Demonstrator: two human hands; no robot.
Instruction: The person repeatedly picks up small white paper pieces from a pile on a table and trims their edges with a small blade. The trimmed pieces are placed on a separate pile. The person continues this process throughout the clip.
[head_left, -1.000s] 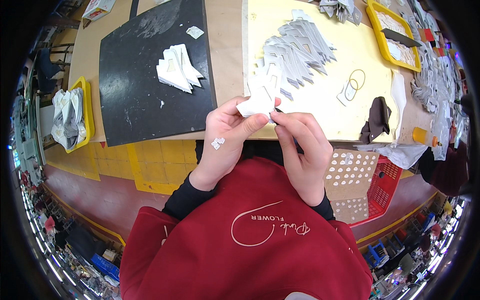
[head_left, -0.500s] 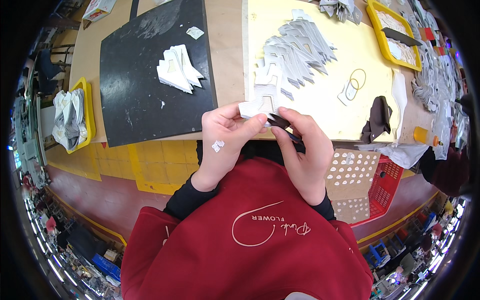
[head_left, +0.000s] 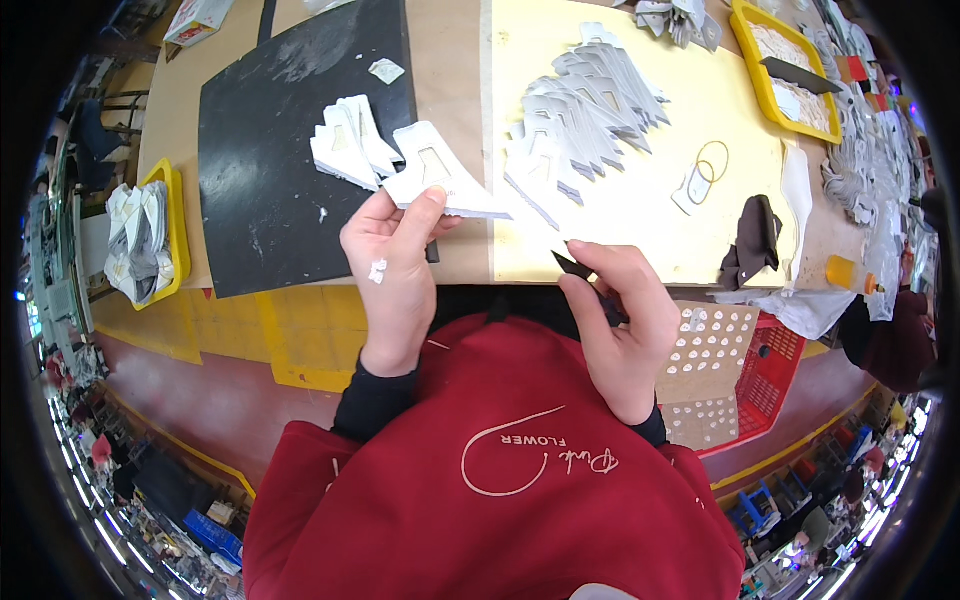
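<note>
My left hand (head_left: 392, 265) pinches the lower edge of a white shoe-upper panel (head_left: 432, 162) between thumb and fingers. The panel is held above the right edge of the black mat (head_left: 270, 180), beside a small pile of similar white panels (head_left: 350, 142). Closed around a small dark pointed tool, which looks like thread snips (head_left: 571, 266), my right hand (head_left: 632, 325) is at the table's near edge. Its handle is mostly hidden in the palm. Ahead of it, a fanned row of grey-white panels (head_left: 585, 105) lies on the pale yellow sheet (head_left: 650, 215).
A yellow tray (head_left: 178, 225) of panels stands at far left, another yellow tray (head_left: 827, 128) at back right. Rubber bands (head_left: 712, 160), a dark folded cloth (head_left: 757, 235) and a yellow-orange bottle (head_left: 850, 273) lie on the right. Below the table is a red crate (head_left: 770, 370).
My left hand has moved left with the panel, away from the snips and toward the pile on the black mat. My right hand has drawn slightly right and down, still holding the snips.
</note>
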